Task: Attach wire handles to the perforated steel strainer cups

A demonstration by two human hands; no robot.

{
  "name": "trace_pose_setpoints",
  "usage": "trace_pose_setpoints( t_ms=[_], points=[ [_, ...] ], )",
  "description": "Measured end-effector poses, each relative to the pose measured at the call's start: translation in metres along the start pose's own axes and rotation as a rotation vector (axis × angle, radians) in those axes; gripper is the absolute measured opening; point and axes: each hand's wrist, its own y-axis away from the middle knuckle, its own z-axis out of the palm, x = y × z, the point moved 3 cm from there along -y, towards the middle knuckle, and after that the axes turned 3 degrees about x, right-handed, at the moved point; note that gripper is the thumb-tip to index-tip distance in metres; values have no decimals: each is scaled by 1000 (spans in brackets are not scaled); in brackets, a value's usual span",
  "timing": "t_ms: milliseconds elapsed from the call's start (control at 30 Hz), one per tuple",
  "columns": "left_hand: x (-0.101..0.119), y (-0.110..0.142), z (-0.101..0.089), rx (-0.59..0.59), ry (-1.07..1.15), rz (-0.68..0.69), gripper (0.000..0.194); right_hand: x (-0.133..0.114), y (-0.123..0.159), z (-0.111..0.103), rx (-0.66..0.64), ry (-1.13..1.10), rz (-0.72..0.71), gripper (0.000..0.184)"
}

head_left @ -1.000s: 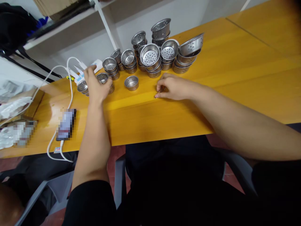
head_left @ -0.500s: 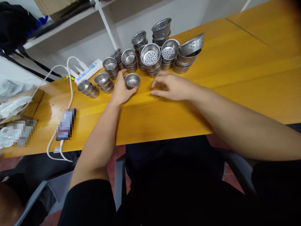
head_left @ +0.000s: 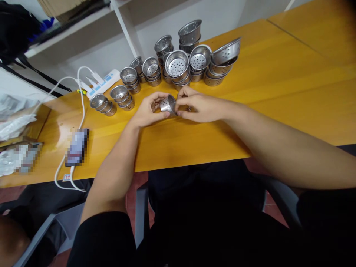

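Note:
A small perforated metal cup (head_left: 167, 105) is tipped on its side above the wooden table, its mouth turned to the right. My left hand (head_left: 150, 110) grips it from the left, fingers behind and thumb in front. At the cup's rim, the fingertips of my right hand (head_left: 193, 105) are closed. A thin, shiny wire piece (head_left: 190, 108) shows partly under those fingers; the rest is hidden. Behind my hands stand stacks of perforated cups, among them a wide stack (head_left: 178, 66) and a smaller stack (head_left: 122, 97) to the left.
On the right, a tilted cup (head_left: 226, 52) tops another stack. A white power strip (head_left: 104, 84) with cables lies at the back left. Nearer, a phone (head_left: 77, 147) is plugged in. Plastic bags (head_left: 16, 126) are at far left, and a person sits at lower left.
My left hand has lifted the cup off the table, tipped it and brought it right and nearer. My right hand has moved slightly left, its fingers now at the cup's rim.

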Motion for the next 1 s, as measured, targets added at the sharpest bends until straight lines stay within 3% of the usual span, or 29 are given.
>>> trace_pose_setpoints(
  t_ms=[167, 500, 700, 767, 833, 1000],
  points=[
    [10, 2, -2, -22, -55, -14, 87, -6, -2, -6, 70, -49, 36, 38],
    [34, 2, 4, -16, -208, 21, 76, -8, -4, -8, 141, -58, 44, 39],
    [32, 7, -12, -1, -296, 9, 81, -14, -6, -10, 120, -234, -8, 47],
    [32, 7, -30, 128, -394, 50, 92, -9, -5, -12, 174, -226, 11, 49],
    [36, 9, -55, 349, -536, 99, 100, -1, -4, -14, 204, -154, 49, 49],
    [54, 33, -126, 974, -822, 102, 71, 18, 2, -15, 91, 25, 151, 49]
  ],
)
